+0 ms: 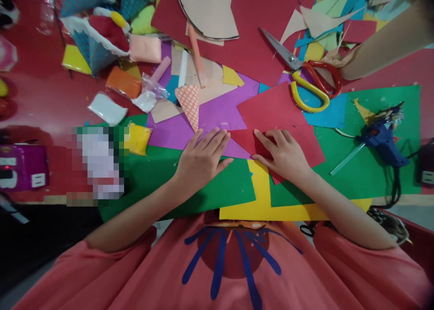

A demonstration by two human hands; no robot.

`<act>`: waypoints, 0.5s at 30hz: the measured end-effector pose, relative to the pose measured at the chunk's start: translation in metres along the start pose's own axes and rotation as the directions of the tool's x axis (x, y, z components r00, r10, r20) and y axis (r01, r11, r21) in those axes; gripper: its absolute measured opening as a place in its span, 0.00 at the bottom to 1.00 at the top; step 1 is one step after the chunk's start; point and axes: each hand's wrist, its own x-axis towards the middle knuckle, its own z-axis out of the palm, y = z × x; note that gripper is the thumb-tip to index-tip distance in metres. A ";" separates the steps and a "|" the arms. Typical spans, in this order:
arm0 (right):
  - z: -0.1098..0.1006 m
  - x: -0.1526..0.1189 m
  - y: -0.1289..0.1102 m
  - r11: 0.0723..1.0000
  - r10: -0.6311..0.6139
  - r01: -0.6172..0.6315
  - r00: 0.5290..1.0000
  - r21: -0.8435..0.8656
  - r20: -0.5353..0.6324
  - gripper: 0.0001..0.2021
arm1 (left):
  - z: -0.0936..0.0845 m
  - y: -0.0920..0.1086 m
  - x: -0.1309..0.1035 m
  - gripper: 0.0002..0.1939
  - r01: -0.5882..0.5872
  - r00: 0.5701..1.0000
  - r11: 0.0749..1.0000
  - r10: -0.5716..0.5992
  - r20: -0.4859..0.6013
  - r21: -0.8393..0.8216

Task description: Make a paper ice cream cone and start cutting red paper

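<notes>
My left hand [202, 158] lies flat with its fingers stretched out over the edge of the purple sheet [217, 109] and the green sheet [224, 179]. Just above its fingertips is a small cone with a red lattice pattern [190, 103]. My right hand [283, 154] rests on red paper pieces [274, 106], its index finger reaching left and its thumb below, with a gap between them. Under it a pointed red piece extends left toward my left fingertips. Neither hand grips anything that I can see.
Scissors [293, 63] lie open behind the red paper. A blue glue gun [383, 140] sits at the right. Clay packets [124, 82], a yellow packet [138, 138] and blue cones [96, 43] are at the left. A beige roll [386, 43] stands at the upper right.
</notes>
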 end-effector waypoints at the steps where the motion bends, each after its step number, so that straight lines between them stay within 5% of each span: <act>1: 0.001 -0.001 0.001 1.000 -0.005 0.005 1.000 0.003 -0.013 0.32 | 0.000 0.000 0.000 0.25 -0.001 1.000 1.000 0.001 -0.006 0.007; 7: 0.004 -0.006 0.000 0.999 0.025 -0.021 0.996 0.046 -0.091 0.30 | 0.002 0.005 -0.002 0.26 -0.040 0.998 0.992 0.046 -0.049 0.122; 15: -0.011 -0.011 0.001 0.991 0.116 -0.118 0.993 0.062 0.034 0.35 | 0.000 0.004 -0.003 0.21 -0.076 0.994 0.990 0.084 -0.070 0.117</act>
